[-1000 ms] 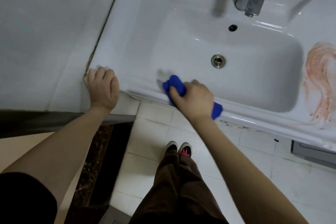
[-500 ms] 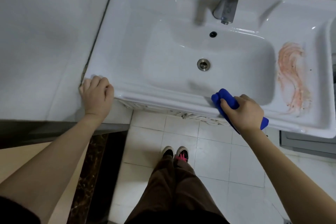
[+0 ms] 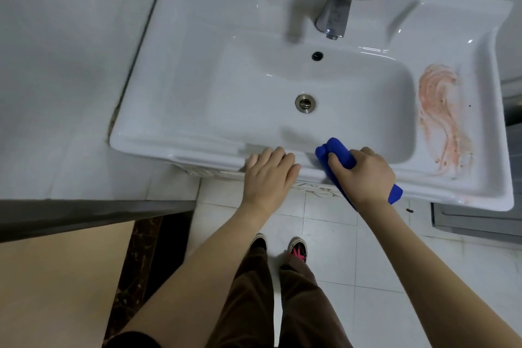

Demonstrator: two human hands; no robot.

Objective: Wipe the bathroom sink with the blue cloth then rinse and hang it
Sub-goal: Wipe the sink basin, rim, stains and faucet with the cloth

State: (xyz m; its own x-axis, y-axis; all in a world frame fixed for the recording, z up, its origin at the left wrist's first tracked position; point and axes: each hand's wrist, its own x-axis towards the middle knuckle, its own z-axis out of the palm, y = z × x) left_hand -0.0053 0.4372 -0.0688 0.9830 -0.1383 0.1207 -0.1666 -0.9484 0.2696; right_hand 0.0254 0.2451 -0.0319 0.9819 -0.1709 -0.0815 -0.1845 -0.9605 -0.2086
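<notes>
A white ceramic sink [image 3: 197, 45] fills the upper view, with a metal drain [image 3: 305, 103] in its basin. My right hand [image 3: 364, 175] is closed on the folded blue cloth [image 3: 337, 154], which is pressed on the sink's front rim. My left hand [image 3: 268, 175] rests flat on that rim just left of the cloth, fingers together and holding nothing. An orange-pink smear [image 3: 443, 116] covers the sink's right ledge, away from the cloth.
A chrome faucet [image 3: 339, 0] stands at the back of the sink above an overflow hole [image 3: 317, 55]. A white tiled wall [image 3: 56, 79] lies to the left. Below are pale floor tiles [image 3: 324, 215], my shoes and brown trousers.
My left hand left the sink's left corner and now rests on the front rim beside the cloth. My right hand with the cloth shifted along the front rim.
</notes>
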